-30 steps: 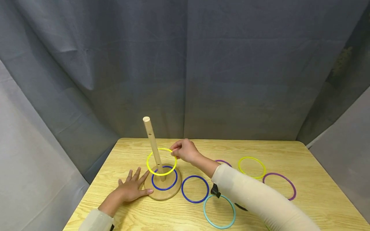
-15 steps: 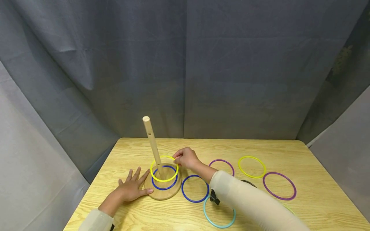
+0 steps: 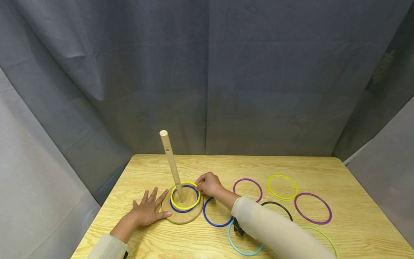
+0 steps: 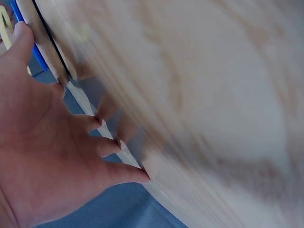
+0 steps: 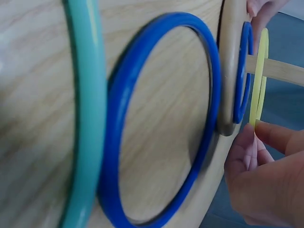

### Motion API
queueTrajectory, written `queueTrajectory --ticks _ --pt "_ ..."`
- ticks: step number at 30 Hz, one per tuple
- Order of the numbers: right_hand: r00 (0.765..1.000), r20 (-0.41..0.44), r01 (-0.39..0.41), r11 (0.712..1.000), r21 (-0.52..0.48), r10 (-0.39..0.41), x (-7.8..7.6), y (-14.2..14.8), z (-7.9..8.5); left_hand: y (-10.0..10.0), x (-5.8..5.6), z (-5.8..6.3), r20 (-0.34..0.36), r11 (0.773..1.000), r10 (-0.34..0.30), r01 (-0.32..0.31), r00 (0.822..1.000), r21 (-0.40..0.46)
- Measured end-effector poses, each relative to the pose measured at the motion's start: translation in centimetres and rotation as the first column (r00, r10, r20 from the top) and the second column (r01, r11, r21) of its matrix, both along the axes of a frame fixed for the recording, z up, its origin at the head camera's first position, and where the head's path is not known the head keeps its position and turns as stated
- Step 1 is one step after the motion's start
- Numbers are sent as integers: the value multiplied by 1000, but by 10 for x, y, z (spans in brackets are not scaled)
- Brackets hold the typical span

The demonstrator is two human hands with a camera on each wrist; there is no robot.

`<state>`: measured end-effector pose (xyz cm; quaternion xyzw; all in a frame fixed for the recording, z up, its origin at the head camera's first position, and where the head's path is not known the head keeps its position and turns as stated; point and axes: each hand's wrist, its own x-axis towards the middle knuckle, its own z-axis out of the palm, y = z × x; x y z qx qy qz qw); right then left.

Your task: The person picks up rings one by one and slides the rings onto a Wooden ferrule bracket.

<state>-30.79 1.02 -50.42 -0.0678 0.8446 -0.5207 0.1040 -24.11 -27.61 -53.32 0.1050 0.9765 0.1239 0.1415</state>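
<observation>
So the right hand has its thumb and fingertips pinched on the near-right edge of a yellow ring, which sits around the wooden peg, held level just above a blue ring lying on the round base. That arm comes in from the lower right, pale sleeve stretched low across the worktop, hand pointing left. The left hand isn't gripping anything: palm down, fingers fanned wide on the worktop, thumb touching the base's edge.

Right beside the base there's a second blue ring, with a teal ring just nearer the person. Farther right, around the forearm, it's a purple ring, a black ring partly under the sleeve, another yellow ring, another purple ring and a green ring.
</observation>
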Motion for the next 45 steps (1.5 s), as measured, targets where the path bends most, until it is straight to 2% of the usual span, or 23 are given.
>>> queueTrajectory --ticks 11,24,37,45 --pt "1000 9 4 1000 8 -4 -1 -3 -15 0 0 -1 -4 1000 -3 3 1000 0" --pt "999 -45 -16 998 66 19 4 4 -13 0 0 1 8 1000 -2 2 1000 2" --pt "994 -79 -68 997 45 71 5 36 -8 2 0 2 13 1000 0 -1 1000 8" --pt "982 -105 -143 979 148 159 2 62 -12 3 0 3 16 1000 -2 1 1000 13"
